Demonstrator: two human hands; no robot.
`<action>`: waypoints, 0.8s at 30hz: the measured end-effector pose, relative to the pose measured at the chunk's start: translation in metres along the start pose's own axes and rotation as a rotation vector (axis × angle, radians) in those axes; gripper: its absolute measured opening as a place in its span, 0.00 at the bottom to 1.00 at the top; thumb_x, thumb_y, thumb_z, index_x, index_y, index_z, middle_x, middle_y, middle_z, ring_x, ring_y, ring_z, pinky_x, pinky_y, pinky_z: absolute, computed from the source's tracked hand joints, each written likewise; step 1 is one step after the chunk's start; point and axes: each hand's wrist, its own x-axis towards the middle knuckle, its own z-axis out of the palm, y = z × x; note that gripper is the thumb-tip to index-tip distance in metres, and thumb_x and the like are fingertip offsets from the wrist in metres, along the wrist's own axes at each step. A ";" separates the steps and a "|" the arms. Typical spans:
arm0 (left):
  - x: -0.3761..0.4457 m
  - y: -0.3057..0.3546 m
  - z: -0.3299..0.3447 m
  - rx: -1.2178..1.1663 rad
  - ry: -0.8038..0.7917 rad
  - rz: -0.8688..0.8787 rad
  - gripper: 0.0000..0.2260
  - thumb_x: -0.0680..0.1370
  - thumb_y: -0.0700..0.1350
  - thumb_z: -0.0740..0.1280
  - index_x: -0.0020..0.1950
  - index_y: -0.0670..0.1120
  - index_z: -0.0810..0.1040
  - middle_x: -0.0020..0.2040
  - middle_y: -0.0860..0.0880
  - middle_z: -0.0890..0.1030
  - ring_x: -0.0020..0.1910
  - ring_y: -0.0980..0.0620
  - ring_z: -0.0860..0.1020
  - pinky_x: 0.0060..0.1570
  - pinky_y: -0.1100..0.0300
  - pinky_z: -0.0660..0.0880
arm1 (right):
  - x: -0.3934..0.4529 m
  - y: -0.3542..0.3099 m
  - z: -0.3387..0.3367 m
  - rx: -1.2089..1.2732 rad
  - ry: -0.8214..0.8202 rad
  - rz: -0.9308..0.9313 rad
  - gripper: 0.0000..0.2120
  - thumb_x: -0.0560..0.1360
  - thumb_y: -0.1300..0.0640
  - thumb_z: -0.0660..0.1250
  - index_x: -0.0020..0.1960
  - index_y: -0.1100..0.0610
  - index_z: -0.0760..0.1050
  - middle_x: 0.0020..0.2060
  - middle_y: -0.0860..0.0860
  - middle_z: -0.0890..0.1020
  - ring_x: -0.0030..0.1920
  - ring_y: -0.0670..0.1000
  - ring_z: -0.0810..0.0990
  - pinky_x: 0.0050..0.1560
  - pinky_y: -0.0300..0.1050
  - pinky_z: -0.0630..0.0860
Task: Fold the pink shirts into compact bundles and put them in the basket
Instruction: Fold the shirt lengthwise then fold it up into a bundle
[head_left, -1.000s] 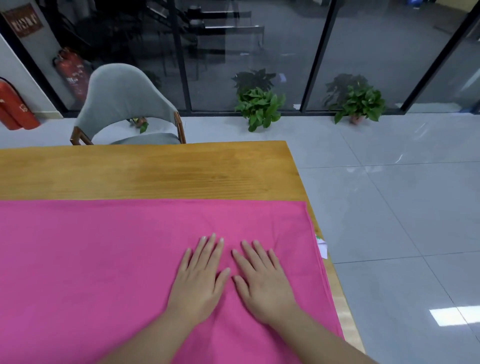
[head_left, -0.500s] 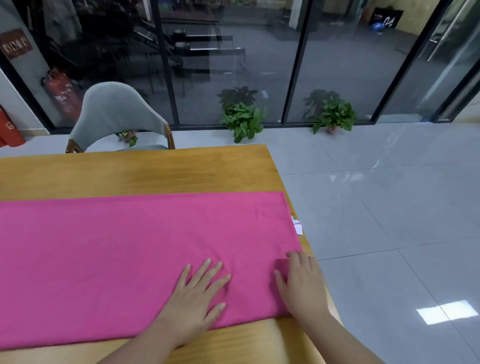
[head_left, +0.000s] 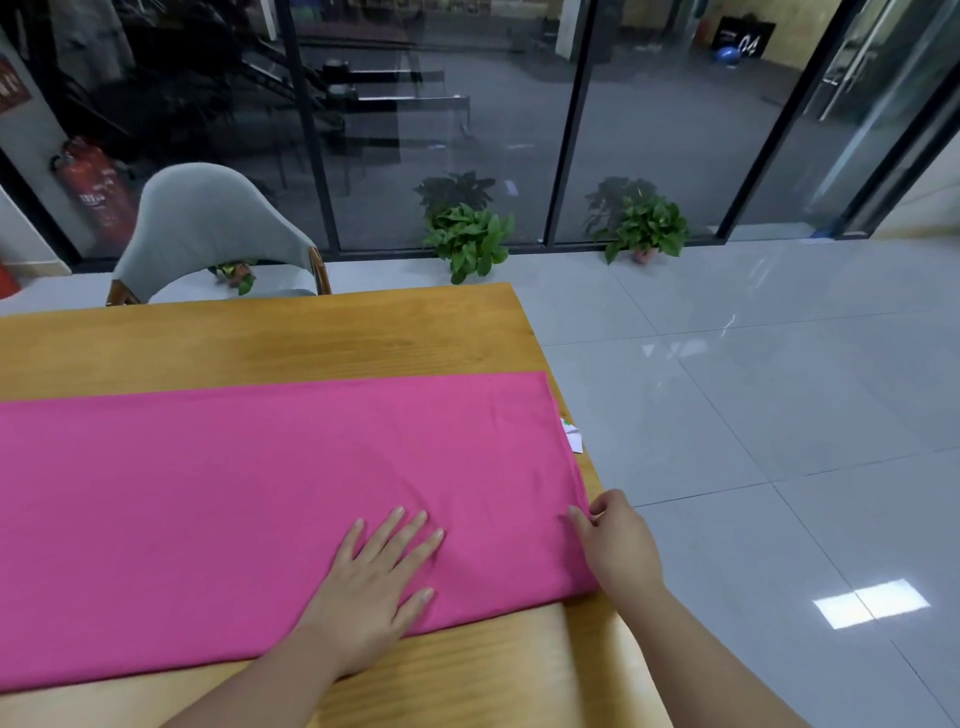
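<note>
A pink shirt lies flat as a wide band across the wooden table, its right edge reaching the table's right side. My left hand presses flat on the cloth near its front edge, fingers spread. My right hand pinches the shirt's right edge near the front corner, thumb on top of the fabric. No basket is in view.
A grey chair stands behind the table's far edge. Small white paper tags stick out at the shirt's right edge. Two potted plants sit on the tiled floor by the glass wall. A fire extinguisher stands at left.
My right hand slid from the middle of the cloth to its right edge and pinched it. My left hand stayed flat on the cloth. The view tilted up, showing bare table in front.
</note>
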 end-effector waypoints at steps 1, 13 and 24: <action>0.000 0.000 0.000 0.001 0.002 0.002 0.25 0.80 0.61 0.46 0.75 0.55 0.59 0.73 0.53 0.66 0.75 0.51 0.52 0.67 0.47 0.51 | -0.002 0.000 -0.001 -0.023 0.022 -0.008 0.14 0.77 0.45 0.64 0.46 0.55 0.65 0.35 0.48 0.74 0.39 0.54 0.74 0.36 0.45 0.67; -0.001 0.002 -0.004 -0.036 -0.070 0.005 0.24 0.81 0.61 0.44 0.76 0.56 0.59 0.74 0.53 0.65 0.75 0.51 0.57 0.67 0.46 0.52 | 0.004 0.006 0.001 -0.084 -0.031 -0.002 0.11 0.81 0.48 0.56 0.46 0.56 0.68 0.37 0.49 0.75 0.40 0.54 0.73 0.38 0.45 0.68; 0.021 0.009 -0.024 -0.253 -0.033 -0.110 0.20 0.77 0.58 0.52 0.68 0.59 0.68 0.69 0.54 0.70 0.70 0.52 0.64 0.64 0.42 0.68 | -0.015 -0.018 0.030 -0.292 0.164 -0.566 0.14 0.69 0.54 0.58 0.51 0.55 0.77 0.49 0.53 0.81 0.48 0.57 0.81 0.43 0.52 0.78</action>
